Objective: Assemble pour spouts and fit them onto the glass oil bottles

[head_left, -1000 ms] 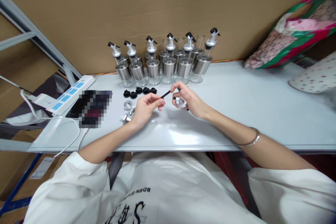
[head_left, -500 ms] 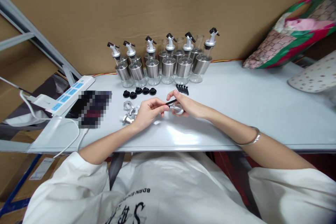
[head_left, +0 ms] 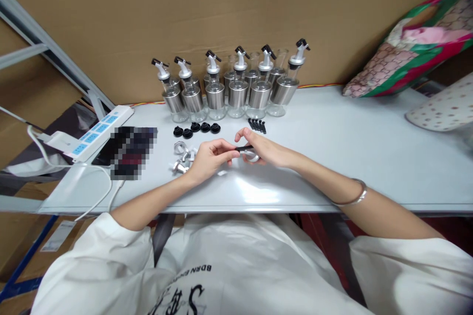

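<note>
Over the table's front half, my right hand [head_left: 272, 150] is closed around a silver pourer spout [head_left: 253, 157], its round base towards the palm. A small black lever [head_left: 244, 148] lies along the top of this spout. My left hand [head_left: 212, 158] pinches the lever and spout tip between thumb and fingers, which partly hide them. More silver pourer spouts [head_left: 181, 166] lie beside my left wrist. Black stoppers [head_left: 195, 127] sit in a cluster behind my left hand, and several black levers [head_left: 257, 125] form a row beyond my right hand.
Glass bottles with steel sleeves [head_left: 237, 92] stand along the back, the front ones topped with pourers. At left are a power strip [head_left: 99, 133], a blurred phone [head_left: 135, 152] and white cables. A patterned bag [head_left: 391, 64] and a dotted white object [head_left: 447, 103] stand at right.
The black lever, earlier slanting up from the spout towards my right index finger, now lies flatter against it. Both hands have stayed almost in place.
</note>
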`<action>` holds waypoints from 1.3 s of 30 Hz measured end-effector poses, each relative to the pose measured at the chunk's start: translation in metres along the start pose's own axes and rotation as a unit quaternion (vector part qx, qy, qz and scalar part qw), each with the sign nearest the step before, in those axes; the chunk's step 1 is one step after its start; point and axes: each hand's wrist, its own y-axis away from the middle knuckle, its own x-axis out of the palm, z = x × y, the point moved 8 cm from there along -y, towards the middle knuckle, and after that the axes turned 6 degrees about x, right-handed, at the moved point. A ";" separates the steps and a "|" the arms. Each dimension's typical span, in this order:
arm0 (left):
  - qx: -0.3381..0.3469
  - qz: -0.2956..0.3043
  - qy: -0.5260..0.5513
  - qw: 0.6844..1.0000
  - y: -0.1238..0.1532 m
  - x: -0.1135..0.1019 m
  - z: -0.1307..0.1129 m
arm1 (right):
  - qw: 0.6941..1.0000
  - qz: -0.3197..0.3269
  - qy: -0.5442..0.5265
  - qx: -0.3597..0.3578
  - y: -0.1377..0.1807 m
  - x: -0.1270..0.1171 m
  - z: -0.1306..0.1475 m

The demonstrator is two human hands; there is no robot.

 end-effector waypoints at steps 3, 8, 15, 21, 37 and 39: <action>-0.002 0.002 -0.004 1.000 0.001 0.000 0.000 | 1.000 -0.008 0.013 -0.009 0.000 -0.001 0.001; 0.005 0.019 -0.023 1.000 0.001 0.000 0.000 | 1.000 0.003 0.016 -0.014 0.000 0.002 0.002; 0.038 0.034 -0.063 0.997 0.004 0.001 -0.004 | 0.999 0.026 -0.031 0.025 0.003 0.008 0.002; 0.066 0.040 -0.089 0.993 0.006 0.002 -0.007 | 1.000 0.017 -0.010 -0.009 0.004 0.006 0.007; 0.073 0.054 -0.091 0.992 0.005 0.003 -0.007 | 0.999 0.016 0.034 -0.007 0.004 0.005 0.007; 0.071 0.052 -0.090 0.992 0.005 0.003 -0.007 | 0.999 0.017 0.036 -0.009 0.004 0.005 0.007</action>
